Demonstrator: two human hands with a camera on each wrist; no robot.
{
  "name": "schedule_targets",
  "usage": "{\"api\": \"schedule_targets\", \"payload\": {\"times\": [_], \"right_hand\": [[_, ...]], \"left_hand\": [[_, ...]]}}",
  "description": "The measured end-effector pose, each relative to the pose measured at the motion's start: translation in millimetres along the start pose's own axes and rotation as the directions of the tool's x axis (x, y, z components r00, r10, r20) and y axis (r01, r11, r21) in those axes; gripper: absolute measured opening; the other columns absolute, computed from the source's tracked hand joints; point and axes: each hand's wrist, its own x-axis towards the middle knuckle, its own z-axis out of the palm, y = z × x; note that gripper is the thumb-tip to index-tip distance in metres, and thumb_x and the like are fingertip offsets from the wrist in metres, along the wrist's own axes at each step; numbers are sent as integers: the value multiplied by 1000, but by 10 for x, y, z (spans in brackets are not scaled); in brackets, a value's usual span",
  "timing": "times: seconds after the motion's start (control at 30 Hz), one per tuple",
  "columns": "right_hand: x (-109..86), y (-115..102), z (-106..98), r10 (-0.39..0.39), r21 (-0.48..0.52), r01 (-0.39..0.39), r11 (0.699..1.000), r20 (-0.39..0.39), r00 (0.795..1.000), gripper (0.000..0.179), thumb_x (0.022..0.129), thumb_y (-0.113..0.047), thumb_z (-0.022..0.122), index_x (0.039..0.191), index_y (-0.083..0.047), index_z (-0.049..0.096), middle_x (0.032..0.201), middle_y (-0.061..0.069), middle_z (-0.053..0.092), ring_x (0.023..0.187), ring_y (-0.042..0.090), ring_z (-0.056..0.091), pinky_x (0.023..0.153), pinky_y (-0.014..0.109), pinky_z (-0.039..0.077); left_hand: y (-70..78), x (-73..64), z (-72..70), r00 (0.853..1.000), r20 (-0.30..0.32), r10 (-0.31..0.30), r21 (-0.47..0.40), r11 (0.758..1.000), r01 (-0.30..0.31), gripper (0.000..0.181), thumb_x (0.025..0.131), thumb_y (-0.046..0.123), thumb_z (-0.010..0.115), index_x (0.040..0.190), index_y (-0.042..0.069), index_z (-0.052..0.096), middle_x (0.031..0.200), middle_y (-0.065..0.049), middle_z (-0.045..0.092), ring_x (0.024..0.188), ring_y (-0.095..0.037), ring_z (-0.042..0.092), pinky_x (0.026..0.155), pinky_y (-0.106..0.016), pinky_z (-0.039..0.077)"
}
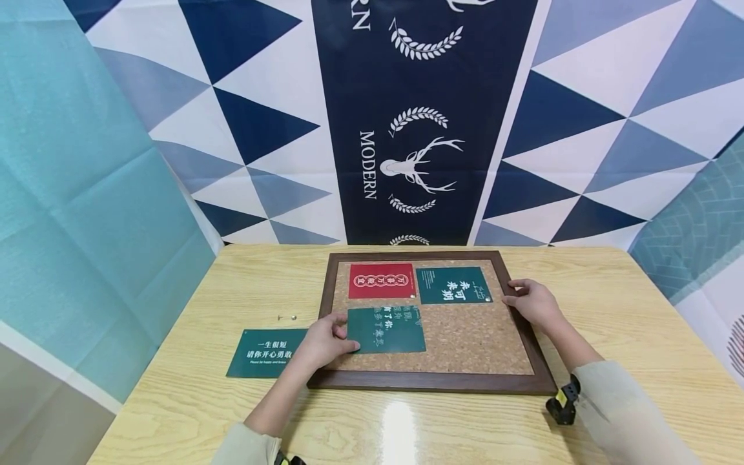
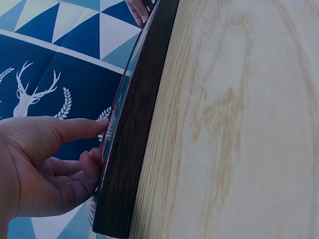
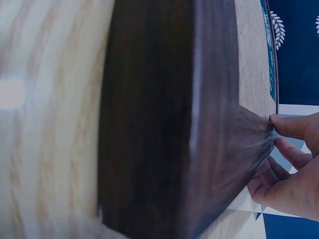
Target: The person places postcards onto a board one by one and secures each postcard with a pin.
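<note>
A cork board (image 1: 465,345) in a dark brown wooden frame (image 1: 430,381) lies on the table. My left hand (image 1: 325,339) holds a dark green card (image 1: 386,329) with white lettering by its left edge, over the board's lower left part. The left wrist view shows thumb and fingers of the left hand (image 2: 55,164) at the card, whose face is seen nearly edge-on. On the right side of the frame, my right hand (image 1: 536,302) grips the wood between thumb and fingers. A red card (image 1: 380,281) and another green card (image 1: 453,285) lie along the board's top, each with a small pin at its lower right corner.
Left of the board, partly behind my left forearm, lies another green card (image 1: 264,354) on the wooden table (image 1: 197,336). Two small pins (image 1: 293,317) lie above it. A patterned cloth with a deer print (image 1: 407,168) hangs behind the table.
</note>
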Motion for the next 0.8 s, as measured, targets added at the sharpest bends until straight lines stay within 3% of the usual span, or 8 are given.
{"api": "schedule_targets", "payload": {"times": [0.4, 0.8], "right_hand": [[6, -4, -1, -1, -4, 1, 1000, -5, 1000, 52, 94, -17, 53, 136, 7, 37, 123, 33, 44, 103, 40, 52, 74, 38, 50], [-9, 3, -9, -17, -8, 17, 1000, -7, 1000, 52, 93, -18, 53, 136, 7, 38, 124, 34, 44, 105, 42, 52, 79, 44, 50]], "left_hand": [[-31, 24, -11, 1000, 6, -8, 16, 1000, 8, 56, 77, 18, 77, 124, -1, 55, 81, -4, 53, 72, -16, 48, 62, -26, 41], [-52, -20, -98, 1000, 14, -7, -124, 992, 9, 47, 78, 19, 75, 119, 2, 59, 90, -8, 59, 77, -17, 53, 61, -25, 46]]}}
